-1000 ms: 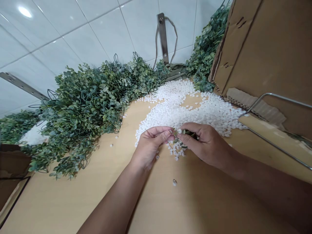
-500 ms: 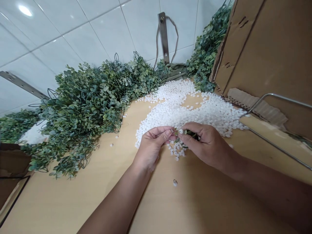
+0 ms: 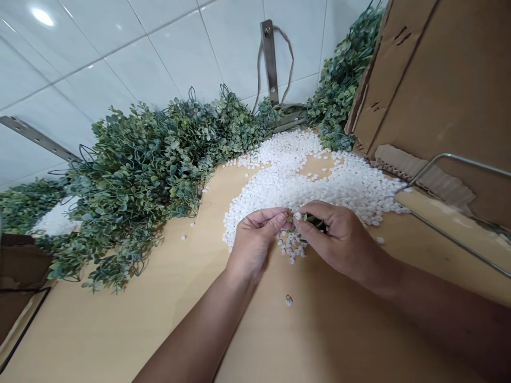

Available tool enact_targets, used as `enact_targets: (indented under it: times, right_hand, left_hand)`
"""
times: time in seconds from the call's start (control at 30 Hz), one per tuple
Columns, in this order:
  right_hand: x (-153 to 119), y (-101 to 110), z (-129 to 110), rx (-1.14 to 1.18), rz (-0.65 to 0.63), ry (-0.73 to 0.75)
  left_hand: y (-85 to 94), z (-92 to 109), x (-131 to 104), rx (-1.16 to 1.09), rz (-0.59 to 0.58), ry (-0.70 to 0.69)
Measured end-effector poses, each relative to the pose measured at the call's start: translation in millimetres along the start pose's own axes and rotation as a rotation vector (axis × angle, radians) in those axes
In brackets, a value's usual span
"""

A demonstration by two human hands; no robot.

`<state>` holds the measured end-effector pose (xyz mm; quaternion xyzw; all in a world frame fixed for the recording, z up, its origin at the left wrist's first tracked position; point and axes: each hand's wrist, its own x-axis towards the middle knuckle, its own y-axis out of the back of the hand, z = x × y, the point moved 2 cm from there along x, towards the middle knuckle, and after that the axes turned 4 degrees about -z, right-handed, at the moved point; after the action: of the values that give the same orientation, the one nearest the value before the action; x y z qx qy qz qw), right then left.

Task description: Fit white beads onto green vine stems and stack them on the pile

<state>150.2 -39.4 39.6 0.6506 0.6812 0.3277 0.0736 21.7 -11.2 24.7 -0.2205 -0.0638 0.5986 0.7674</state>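
My right hand [image 3: 337, 231] is closed around a small green leafy sprig [image 3: 310, 219], its thumb and forefinger pinching near a small white bead-like piece [image 3: 297, 216]. My left hand [image 3: 259, 234] pinches the tip of the same sprig, its thumb pressed against the forefinger. Both hands meet fingertip to fingertip just above the near edge of a spread pile of small white pieces [image 3: 275, 183]. Part of the sprig is hidden inside the right hand. One loose piece [image 3: 288, 300] lies on the tabletop [image 3: 255, 340] below the hands.
A big heap of artificial green foliage [image 3: 147, 165] lies to the left, against the tiled wall [image 3: 231, 48]. More foliage [image 3: 339, 80] stands at the back right beside a cardboard box [image 3: 447, 80]. A bent metal rod frame [image 3: 447, 156] juts in from the right.
My left hand has shifted slightly to the right, closer to my right hand. Both hands keep their pinch on the sprig, and the view has moved a little.
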Motion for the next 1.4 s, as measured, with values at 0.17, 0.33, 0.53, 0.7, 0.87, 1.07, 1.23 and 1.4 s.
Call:
enact_targets:
  times: [0.17,0.33,0.53,0.7,0.87,1.07,1.23,1.4]
  right_hand:
    - [-1.9,-6.3,-0.9,-0.031,0.043,0.052]
    - [-1.8,-6.1,-1.7,0.027,0.059,0.023]
    - [1.0,0.1,2.3,0.21,-0.038,-0.087]
    - [1.2,0.5,4.9,0.262,-0.1,-0.101]
    - [1.2,-2.1,5.7,0.343,-0.11,-0.13]
    - [0.2,-6.3,7.4,0.479,-0.109,-0.217]
    - [0.3,-7.7,9.5,0.507,-0.08,-0.23]
    - [-0.7,-8.1,9.7,0.519,-0.066,-0.231]
  left_hand:
    - [-2.3,-4.8,2.1,-0.055,-0.006,-0.019]
    - [-3.1,-6.4,2.7,-0.104,-0.058,0.003]
    - [-1.5,-5.8,2.8,-0.073,-0.045,-0.015]
    - [0.5,-3.0,3.6,-0.05,-0.035,-0.057]
    - [1.3,-1.7,3.3,-0.028,-0.082,-0.059]
    - [0.5,-1.1,2.8,-0.041,-0.074,-0.057]
    - [-1.4,-0.5,2.5,-0.102,-0.114,-0.046]
    - [-0.7,-0.5,3.1,-0.098,-0.107,-0.053]
